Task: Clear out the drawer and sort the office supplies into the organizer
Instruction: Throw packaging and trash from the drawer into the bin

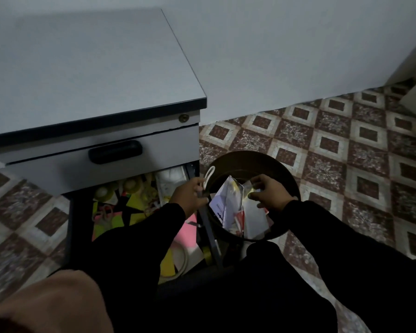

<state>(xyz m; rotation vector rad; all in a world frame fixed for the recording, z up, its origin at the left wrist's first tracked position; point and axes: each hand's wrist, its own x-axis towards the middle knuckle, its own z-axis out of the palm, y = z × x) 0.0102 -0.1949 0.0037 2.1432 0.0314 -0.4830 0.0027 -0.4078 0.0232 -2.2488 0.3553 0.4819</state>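
a round dark bin [228, 159] is stood on the tiled floor [346, 145] just beside the open drawer [130, 212], probably so that waste can be dropped without reaching far. the drawer, the task's own thing, lies to the outer side of the left hand [190, 194] and is pulled out under the shut upper drawer [101, 159] of the grey cabinet [82, 68]. much is left in it: tape rolls [103, 192], bright paper sheets [135, 203], a pink sheet [189, 233]. no organizer is seen in view.

left hand: held at the bin's near-left rim, fingers curled round something thin; a white loop [209, 174] rises just above the grip. whether the loop or the drawer's side rail is gripped cannot be told in the dim light.

right hand [268, 191]: held over the bin's mouth, fingers bent and pinching a small pale item [247, 187], too blurred to name. directly below the grip, papers and packets [228, 207] are piled inside the bin.

both forearms, in dark sleeves, are extended forward and downward, wrists close together over the rim. judged: discarding step in hand; sorting is not yet begun.
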